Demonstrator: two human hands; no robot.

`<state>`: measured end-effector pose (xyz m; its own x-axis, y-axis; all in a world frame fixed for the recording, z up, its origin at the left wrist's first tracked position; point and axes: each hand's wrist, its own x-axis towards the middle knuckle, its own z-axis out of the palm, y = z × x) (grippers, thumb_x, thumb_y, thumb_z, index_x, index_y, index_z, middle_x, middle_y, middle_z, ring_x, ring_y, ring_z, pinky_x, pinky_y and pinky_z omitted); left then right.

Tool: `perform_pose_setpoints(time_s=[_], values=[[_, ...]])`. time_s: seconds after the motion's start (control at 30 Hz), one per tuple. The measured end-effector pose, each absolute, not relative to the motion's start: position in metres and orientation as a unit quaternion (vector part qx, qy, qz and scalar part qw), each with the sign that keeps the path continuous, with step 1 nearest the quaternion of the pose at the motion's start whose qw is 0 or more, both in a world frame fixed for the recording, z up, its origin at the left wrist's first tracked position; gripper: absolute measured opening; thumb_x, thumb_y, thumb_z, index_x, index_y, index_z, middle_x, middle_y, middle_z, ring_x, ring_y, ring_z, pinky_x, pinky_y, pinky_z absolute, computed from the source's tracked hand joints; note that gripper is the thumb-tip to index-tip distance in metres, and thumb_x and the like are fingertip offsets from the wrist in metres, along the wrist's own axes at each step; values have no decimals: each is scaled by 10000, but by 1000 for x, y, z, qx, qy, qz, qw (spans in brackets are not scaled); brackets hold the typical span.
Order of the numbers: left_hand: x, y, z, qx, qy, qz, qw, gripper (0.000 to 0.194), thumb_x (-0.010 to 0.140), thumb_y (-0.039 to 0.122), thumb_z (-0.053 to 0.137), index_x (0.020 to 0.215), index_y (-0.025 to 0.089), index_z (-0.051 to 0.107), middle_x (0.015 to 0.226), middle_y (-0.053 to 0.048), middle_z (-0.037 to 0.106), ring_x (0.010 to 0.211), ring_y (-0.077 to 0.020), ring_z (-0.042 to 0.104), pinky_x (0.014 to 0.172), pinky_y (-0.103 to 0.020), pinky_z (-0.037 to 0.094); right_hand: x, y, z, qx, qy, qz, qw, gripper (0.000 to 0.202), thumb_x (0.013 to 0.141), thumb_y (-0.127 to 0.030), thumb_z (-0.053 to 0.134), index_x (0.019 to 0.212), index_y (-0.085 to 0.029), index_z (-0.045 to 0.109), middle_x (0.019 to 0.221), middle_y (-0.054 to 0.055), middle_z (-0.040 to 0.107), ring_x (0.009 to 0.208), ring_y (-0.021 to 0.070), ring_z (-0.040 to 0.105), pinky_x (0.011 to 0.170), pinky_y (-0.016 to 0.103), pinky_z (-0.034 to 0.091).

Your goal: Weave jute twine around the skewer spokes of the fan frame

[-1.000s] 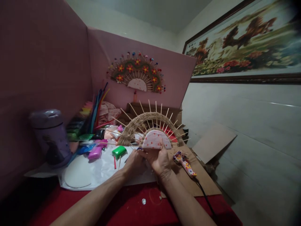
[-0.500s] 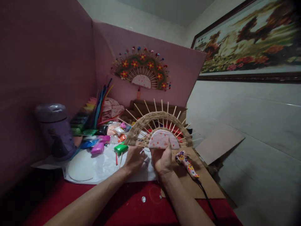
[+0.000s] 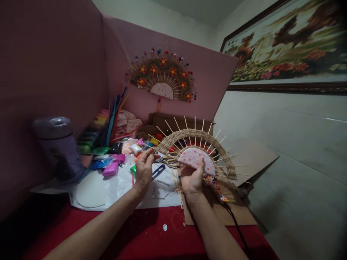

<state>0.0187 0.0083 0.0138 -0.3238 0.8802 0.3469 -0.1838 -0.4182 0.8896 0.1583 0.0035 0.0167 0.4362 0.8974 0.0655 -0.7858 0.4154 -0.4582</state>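
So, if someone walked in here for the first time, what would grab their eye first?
Probably the bright fan with orange-red flowers, up on the pink board at the back. Next, the plainer woven fan in front of it, sticks poking out, its dotted cloth under the thumb of the right hand. Then the big framed picture of horses, high on the right-hand wall.

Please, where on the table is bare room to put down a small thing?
The red cloth has a free patch between the left forearm and the white sheet. The sheet is bare between the round disc and that forearm. Crowded: the sheet's far side, with coloured packets, and beside the right hand, with the flowered tool.
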Motion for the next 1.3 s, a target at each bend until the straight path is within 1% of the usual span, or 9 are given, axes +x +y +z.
perform_pose_setpoints(time_s=[0.2,0.33,0.43,0.5,0.63,0.8,0.93,1.1,1.3], values=[[19,8,7,506,396,699,315,290,780,271,506,984,113,639,797,-67,679,831,-186,603,836,-329,424,158,4,17,-185,-120,518,826,288,767,-467,515,872,-215,606,701,-45,667,646,102,605,644,241,483],[19,3,11,538,408,689,262,245,794,231,486,958,131,638,768,-46,661,797,-173,603,818,-316,430,158,4,17,-173,-127,517,829,290,776,-464,505,884,-214,604,739,-38,674,669,104,611,634,243,482],[17,3,11,559,400,696,209,279,800,185,463,1043,153,597,785,-30,651,758,-158,601,793,-316,438,158,4,16,-168,-144,510,831,303,767,-464,516,908,-209,600,748,-30,669,676,111,607,644,254,483],[15,5,9,583,402,687,161,326,795,157,464,1100,170,576,804,-27,658,786,-162,595,823,-333,423,158,4,15,-173,-152,507,830,305,764,-469,518,910,-213,597,764,-29,668,682,112,604,662,261,483],[13,9,3,615,408,668,99,324,777,133,476,1068,189,608,850,-36,667,873,-183,577,866,-350,397,159,5,14,-187,-143,504,831,287,758,-471,526,889,-225,593,785,-37,666,700,109,604,689,263,483],[15,8,5,599,395,682,140,276,784,147,467,1019,182,607,877,-39,648,847,-167,578,818,-322,419,159,5,15,-180,-129,508,832,267,764,-456,528,885,-227,590,775,-40,665,687,105,606,663,250,487],[16,9,11,509,395,720,257,146,770,248,534,872,161,593,769,-29,627,749,-150,580,731,-287,435,159,5,15,-175,-126,511,832,271,765,-455,528,892,-225,592,789,-39,669,697,104,609,650,243,488],[12,15,13,424,407,689,424,290,720,400,596,812,129,642,699,-52,655,657,-141,571,598,-246,394,158,7,12,-174,-139,512,830,286,767,-466,520,927,-236,582,838,-37,671,727,111,614,647,254,493],[9,19,10,392,382,685,481,286,670,410,651,741,133,662,729,-56,670,654,-123,550,560,-217,344,157,8,8,-178,-144,516,826,282,763,-464,529,937,-247,575,846,-43,668,741,111,615,651,255,495]])
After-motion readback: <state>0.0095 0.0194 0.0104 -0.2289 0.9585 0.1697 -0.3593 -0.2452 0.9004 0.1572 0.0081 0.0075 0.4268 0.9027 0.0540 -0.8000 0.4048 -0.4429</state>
